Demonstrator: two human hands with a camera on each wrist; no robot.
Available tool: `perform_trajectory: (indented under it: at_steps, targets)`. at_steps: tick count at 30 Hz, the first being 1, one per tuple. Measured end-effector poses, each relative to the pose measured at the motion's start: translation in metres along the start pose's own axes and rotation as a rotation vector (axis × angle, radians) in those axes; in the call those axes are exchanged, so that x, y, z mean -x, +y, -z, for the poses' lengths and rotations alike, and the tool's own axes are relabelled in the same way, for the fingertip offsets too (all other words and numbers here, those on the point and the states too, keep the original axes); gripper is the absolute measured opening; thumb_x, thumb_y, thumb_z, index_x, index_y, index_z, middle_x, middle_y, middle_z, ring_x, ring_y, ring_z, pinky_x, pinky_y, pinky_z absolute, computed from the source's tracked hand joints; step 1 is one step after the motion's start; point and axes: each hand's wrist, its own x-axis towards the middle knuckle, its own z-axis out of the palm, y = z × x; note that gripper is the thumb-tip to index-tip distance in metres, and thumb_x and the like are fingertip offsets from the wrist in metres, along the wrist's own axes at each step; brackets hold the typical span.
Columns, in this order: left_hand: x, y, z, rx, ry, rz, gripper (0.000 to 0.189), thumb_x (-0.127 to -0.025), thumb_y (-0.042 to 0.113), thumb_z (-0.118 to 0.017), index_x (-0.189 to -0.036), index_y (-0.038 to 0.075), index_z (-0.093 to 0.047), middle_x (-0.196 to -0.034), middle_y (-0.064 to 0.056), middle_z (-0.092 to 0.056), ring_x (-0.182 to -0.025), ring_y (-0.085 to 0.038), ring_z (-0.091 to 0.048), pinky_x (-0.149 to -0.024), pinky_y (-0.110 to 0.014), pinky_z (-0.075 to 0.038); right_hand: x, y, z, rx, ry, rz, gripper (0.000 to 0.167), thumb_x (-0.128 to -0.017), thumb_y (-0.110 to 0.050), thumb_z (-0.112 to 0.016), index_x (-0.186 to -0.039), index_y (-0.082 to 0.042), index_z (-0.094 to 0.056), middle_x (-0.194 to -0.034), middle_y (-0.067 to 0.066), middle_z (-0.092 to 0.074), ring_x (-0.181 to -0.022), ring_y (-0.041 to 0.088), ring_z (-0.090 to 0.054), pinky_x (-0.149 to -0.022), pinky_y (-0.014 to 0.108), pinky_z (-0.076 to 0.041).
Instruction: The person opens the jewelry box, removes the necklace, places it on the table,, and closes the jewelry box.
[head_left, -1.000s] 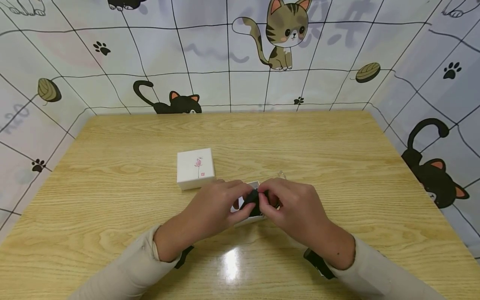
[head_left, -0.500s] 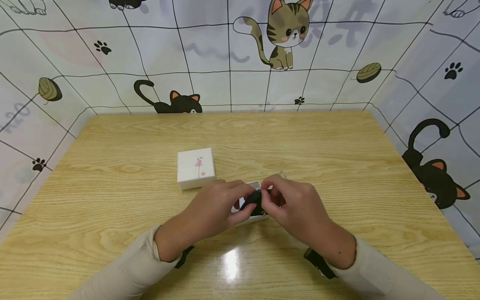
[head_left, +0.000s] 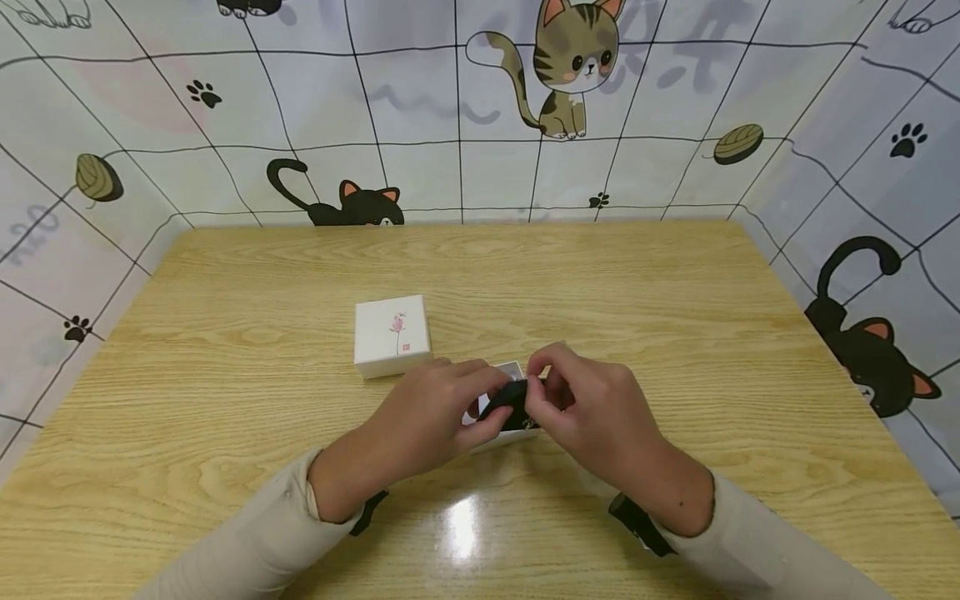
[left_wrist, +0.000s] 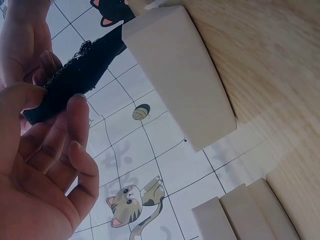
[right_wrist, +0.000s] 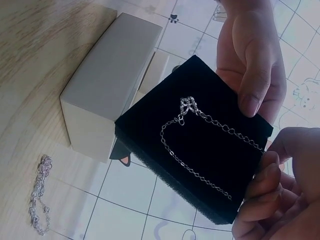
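Observation:
My left hand [head_left: 442,404] grips a black foam pad [right_wrist: 185,145] over a small open white box [head_left: 504,442], its thumb on the pad's face. A silver necklace [right_wrist: 200,177] with a sparkling pendant [right_wrist: 188,106] hangs in a loop across that face. With curled fingertips, my right hand [head_left: 592,404] pinches the chain right at the pad's edge, where the fingers cover its end. In the left wrist view the pad shows tilted between both hands. A second piece, a silver bracelet [right_wrist: 40,195], lies on the table beside the box; my right hand hides it in the head view.
A closed-looking white box [head_left: 392,337] with a pink flower print stands behind and left of my hands. The wooden table [head_left: 225,333] reaches to a backdrop [head_left: 420,108] printed with cats. Dark straps [head_left: 637,525] sit on both wrists.
My right hand has shifted slightly to the right along the pad, uncovering more of its black surface. It now covers the jewellery lying behind it. My left hand has stayed in place.

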Motion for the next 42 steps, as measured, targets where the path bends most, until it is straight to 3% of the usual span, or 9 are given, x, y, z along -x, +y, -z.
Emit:
perform_trajectory:
  at_steps: [23,42]
  targets:
    - [0.0003,-0.0020,0.0007,0.007,-0.021,0.014,0.014,-0.089,0.021,-0.074,-0.101,0.014,-0.071,-0.085,0.007,-0.072,-0.063,-0.001,-0.059,-0.061,-0.018,-0.044,-0.0007,0.0018,-0.0011,0.035,0.022,0.013,0.014,-0.075,0.001,-0.066,-0.084,-0.008,-0.061,-0.055,-0.007,-0.053,-0.047,-0.003,-0.041,-0.044,0.011,-0.033]
    - [-0.0014,-0.0042,0.0030,0.028,0.040,-0.003,0.015,-0.086,0.017,-0.075,-0.099,0.012,-0.072,-0.084,0.006,-0.071,-0.063,-0.002,-0.058,-0.061,-0.017,-0.044,-0.0016,0.0020,0.0009,0.057,0.014,0.012,0.011,-0.076,-0.001,-0.064,-0.083,-0.008,-0.060,-0.052,-0.009,-0.045,-0.045,-0.005,-0.033,-0.042,0.011,-0.027]
